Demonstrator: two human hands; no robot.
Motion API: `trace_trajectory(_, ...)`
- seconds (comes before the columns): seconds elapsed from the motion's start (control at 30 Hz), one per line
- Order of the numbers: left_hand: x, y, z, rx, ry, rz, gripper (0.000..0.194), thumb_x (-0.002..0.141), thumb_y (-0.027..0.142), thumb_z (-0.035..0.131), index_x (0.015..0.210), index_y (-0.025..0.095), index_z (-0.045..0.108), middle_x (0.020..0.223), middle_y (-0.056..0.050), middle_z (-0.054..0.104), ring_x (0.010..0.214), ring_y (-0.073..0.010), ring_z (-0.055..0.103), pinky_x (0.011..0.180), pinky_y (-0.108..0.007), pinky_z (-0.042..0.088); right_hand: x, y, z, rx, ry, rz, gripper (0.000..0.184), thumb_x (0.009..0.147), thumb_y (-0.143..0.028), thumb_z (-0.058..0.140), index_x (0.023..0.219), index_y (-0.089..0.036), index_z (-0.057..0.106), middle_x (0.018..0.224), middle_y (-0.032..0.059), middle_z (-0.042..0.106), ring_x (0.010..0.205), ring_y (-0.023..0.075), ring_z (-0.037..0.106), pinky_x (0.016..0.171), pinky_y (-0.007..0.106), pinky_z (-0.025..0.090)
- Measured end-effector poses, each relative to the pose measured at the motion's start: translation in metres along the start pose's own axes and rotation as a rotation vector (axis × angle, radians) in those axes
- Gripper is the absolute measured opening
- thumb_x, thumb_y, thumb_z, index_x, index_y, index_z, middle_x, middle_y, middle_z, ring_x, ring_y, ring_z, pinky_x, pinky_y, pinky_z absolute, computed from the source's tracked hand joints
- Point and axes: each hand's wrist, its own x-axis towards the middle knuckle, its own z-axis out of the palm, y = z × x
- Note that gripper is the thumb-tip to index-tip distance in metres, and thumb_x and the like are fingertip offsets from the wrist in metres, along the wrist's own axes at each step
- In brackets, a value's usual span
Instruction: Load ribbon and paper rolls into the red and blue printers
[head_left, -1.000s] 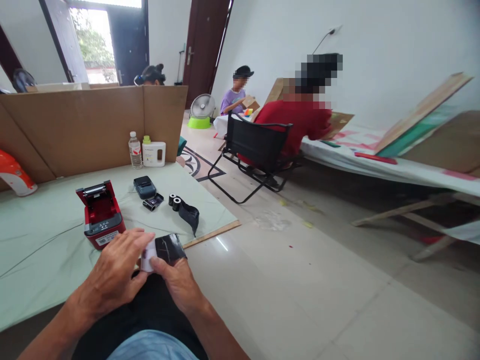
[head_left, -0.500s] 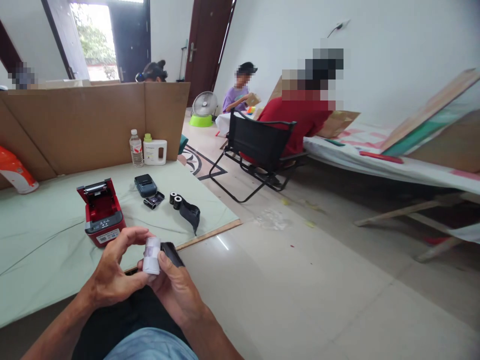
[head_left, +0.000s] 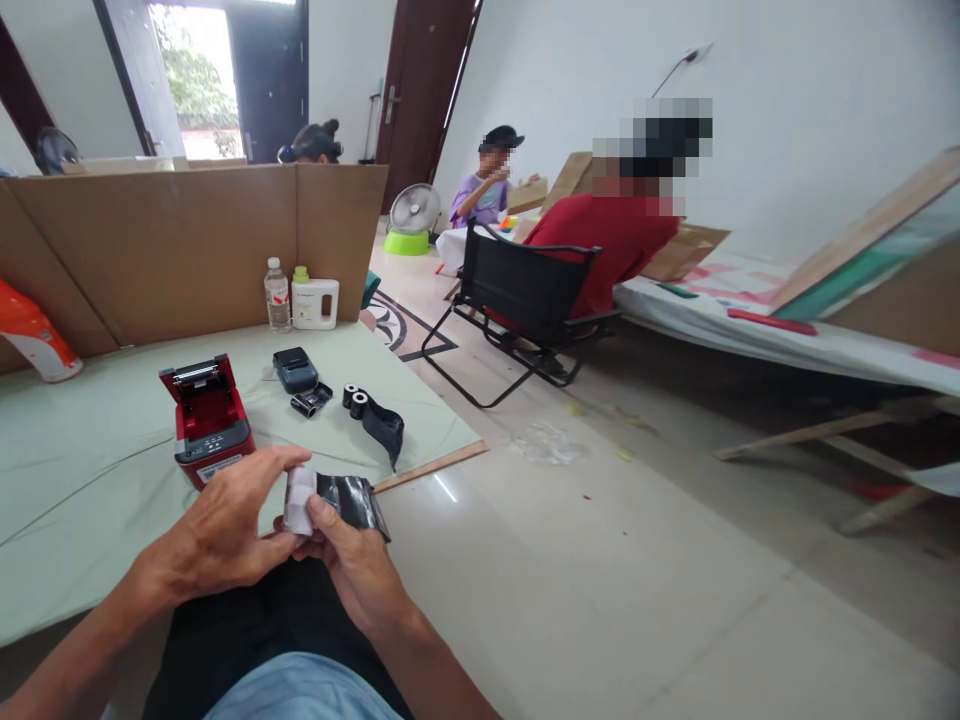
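Note:
A small white paper roll [head_left: 300, 500] is held in front of me, just off the table's near edge. My left hand [head_left: 225, 525] curves round it, index finger at its top and thumb at its lower end. My right hand [head_left: 360, 575] grips the roll's right side, thumb pressed on the paper. A strip of shiny black wrapping [head_left: 352, 500] sticks out to the right behind my right thumb; whether it is joined to the roll is hidden. Beyond my left hand stands a red receipt printer [head_left: 214, 425] with its lid up.
On the table [head_left: 97, 480] are a grey portable printer [head_left: 295, 370], two small rolls with a black strip [head_left: 386, 430], a water bottle [head_left: 277, 300] and a white jug [head_left: 315, 303]. A cardboard screen [head_left: 202, 250] edges the back. A person in red [head_left: 600, 240] sits at another table.
The roll has turned in my fingers, and more of the black wrapping shows to its right. My left fingers have spread a little. The view has shifted slightly.

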Motion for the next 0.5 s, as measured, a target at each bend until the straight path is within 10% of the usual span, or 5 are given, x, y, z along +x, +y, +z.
trace_trajectory(0.23, 0.005, 0.007, -0.001, 0.113, 0.022, 0.154, 0.059, 0.078, 0.007, 0.063, 0.134, 0.022, 0.054, 0.119, -0.009, 0.072, 0.107, -0.0262, 0.072, 0.093, -0.039, 0.06, 0.002, -0.001, 0.001, 0.009, -0.044, 0.001, 0.051, 0.076, -0.063, 0.089, 0.089, -0.014, 0.078, 0.073, 0.0058, 0.075, 0.071, 0.0199, 0.074, 0.065, 0.029, 0.057)
trace_trajectory(0.5, -0.008, -0.003, 0.011, -0.023, 0.123, 0.028, 0.063, 0.075, 0.011, 0.07, 0.135, 0.025, 0.056, 0.12, -0.005, 0.073, 0.11, -0.0243, 0.071, 0.097, -0.037, 0.057, -0.008, -0.008, 0.01, 0.117, -0.019, 0.023, 0.054, 0.071, -0.062, 0.093, 0.092, -0.014, 0.08, 0.075, 0.0048, 0.076, 0.072, 0.0194, 0.073, 0.068, 0.031, 0.059)
